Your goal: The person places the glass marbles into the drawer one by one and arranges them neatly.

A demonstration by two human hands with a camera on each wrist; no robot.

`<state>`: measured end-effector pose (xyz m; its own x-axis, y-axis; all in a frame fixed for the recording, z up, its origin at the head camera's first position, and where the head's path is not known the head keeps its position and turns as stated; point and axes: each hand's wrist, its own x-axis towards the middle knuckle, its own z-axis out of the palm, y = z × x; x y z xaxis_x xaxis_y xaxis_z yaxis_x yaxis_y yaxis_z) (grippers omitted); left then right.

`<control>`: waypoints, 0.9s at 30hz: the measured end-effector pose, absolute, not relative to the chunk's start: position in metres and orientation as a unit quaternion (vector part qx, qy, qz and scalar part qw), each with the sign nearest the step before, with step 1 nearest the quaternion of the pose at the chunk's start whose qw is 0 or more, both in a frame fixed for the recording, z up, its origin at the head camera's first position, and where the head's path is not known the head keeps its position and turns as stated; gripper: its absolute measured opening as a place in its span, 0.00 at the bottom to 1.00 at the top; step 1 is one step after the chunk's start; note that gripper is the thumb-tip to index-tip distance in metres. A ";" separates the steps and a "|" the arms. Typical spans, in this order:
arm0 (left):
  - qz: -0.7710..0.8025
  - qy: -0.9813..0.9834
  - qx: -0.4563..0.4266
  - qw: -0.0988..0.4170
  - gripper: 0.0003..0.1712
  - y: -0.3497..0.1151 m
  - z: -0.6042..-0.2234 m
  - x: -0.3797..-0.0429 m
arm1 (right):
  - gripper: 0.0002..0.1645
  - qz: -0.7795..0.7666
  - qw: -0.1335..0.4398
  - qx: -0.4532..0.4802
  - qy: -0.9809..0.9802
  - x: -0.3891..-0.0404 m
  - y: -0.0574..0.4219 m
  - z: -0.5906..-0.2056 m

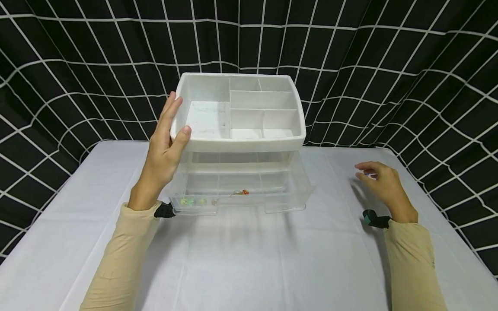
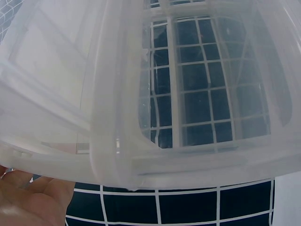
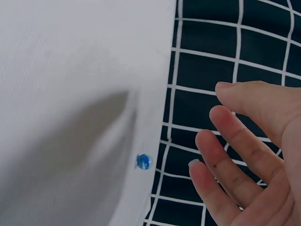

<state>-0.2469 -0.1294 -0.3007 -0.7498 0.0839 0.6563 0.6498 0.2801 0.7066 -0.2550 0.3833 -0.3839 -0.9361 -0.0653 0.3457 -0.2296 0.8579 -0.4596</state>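
A white desktop organizer (image 1: 237, 144) with a divided top tray stands on the table, and its clear drawer (image 1: 241, 203) is pulled out in front. Several small yellow-green marbles (image 1: 190, 201) show through the drawer's front left, with an orange marble (image 1: 245, 191) near its middle. My left hand (image 1: 161, 153) rests against the organizer's left side, fingers straight, thumb over the front rim. At the right of the table, my right hand (image 1: 379, 181) hovers with loosely bent fingers and holds nothing. A clear and blue marble (image 3: 144, 161) lies on the white cloth near those fingers.
A white cloth (image 1: 233, 268) covers the table. Black fabric with a white grid (image 1: 350, 65) hangs behind and on both sides, close to the organizer's back. In the right wrist view, the marble lies near the cloth's edge.
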 end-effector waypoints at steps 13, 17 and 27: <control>-0.551 -0.754 -0.244 0.260 0.33 -0.129 -0.301 -0.248 | 0.15 0.223 0.117 0.074 -0.965 -0.270 0.402 -0.389; -0.553 -0.752 -0.245 0.261 0.33 -0.129 -0.301 -0.248 | 0.16 0.214 0.107 0.063 -0.969 -0.274 0.408 -0.392; -0.553 -0.753 -0.243 0.260 0.33 -0.128 -0.301 -0.248 | 0.17 0.206 0.078 0.043 -0.975 -0.281 0.419 -0.400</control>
